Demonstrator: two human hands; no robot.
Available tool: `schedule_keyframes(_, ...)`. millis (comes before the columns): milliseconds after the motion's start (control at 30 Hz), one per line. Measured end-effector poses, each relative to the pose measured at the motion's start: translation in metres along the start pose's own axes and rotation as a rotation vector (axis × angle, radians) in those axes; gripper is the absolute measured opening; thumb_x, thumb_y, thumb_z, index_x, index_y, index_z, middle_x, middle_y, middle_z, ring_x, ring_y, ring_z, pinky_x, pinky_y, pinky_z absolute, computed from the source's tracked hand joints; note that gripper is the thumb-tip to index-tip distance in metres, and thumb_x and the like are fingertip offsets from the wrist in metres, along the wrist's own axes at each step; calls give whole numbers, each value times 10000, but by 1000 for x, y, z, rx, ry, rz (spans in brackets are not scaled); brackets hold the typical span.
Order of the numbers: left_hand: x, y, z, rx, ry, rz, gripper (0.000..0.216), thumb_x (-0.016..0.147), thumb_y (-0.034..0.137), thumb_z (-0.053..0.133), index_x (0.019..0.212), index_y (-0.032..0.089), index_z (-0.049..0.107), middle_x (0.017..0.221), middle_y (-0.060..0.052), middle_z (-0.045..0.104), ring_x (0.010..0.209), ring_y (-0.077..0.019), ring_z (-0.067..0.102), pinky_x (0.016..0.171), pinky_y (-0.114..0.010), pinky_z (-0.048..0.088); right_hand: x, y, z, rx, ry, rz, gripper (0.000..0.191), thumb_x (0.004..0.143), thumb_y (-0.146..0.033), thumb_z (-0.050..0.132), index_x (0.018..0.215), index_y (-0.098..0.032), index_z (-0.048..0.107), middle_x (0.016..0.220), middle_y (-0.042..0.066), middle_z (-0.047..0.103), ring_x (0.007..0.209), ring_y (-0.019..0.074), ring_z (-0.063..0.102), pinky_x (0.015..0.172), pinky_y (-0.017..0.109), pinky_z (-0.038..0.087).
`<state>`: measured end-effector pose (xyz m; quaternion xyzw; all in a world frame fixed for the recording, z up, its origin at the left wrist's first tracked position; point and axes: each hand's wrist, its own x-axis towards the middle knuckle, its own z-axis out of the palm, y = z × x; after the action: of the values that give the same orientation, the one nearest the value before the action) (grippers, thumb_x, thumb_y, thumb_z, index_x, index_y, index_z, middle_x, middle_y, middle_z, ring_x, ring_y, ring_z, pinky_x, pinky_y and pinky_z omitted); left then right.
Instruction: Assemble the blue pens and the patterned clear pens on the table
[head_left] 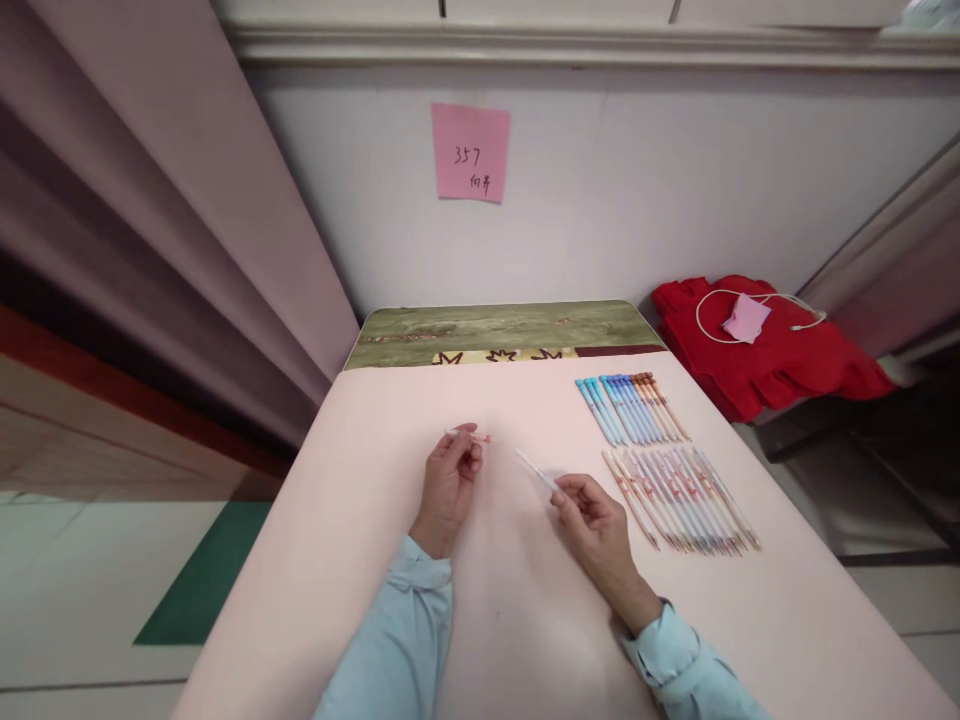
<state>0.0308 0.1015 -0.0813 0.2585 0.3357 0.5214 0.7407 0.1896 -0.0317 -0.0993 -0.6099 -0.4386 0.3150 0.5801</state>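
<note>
Over the pink tabletop, my left hand (448, 485) pinches a short white pen piece (482, 437) with orange marks, its exact part too small to make out. My right hand (596, 525) has its fingers closed on a thin white pen-like stick (535, 470), which slants up and left toward the left hand. The two pieces are apart. Right of my right hand lies a row of pale printed pens (686, 500), side by side. Beyond it is a second row of pens (631, 408) with blue, violet and brown tops.
A pink-white sheet (375, 450) covers most of the table, with a green patterned strip (510, 325) at the far edge. Red cloth (739, 370) with a white cord lies at the right. A pink note (471, 150) hangs on the wall; a curtain (187, 200) borders the left.
</note>
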Motion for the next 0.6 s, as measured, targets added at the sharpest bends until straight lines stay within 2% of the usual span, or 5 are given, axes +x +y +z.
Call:
schedule_keyframes(167,-3,-4,2,13,-33,6,227,796,361,718,885,160,665,769,-15,639,677,-87,603,610,-201,501,0,-4,-2,-149,44,-44,216,883,-389,597,915,-183,654,647,-10,561,566,125,489,508,228,381)
schedule_keyframes(333,-4,-6,4,28,-72,3,208,826,356,688,879,156,664,783,-26,658,728,-120,637,728,-278,553,0,-8,-2,-199,48,-53,205,880,-374,592,899,-180,657,632,-19,535,555,117,455,511,227,361)
schedule_keyframes(600,-9,-11,9,83,-127,-6,256,814,374,703,908,138,666,780,-30,653,762,-131,637,673,-265,573,-1,-3,-4,-233,43,-60,177,878,-352,597,889,-187,661,604,-39,486,530,105,408,492,222,335)
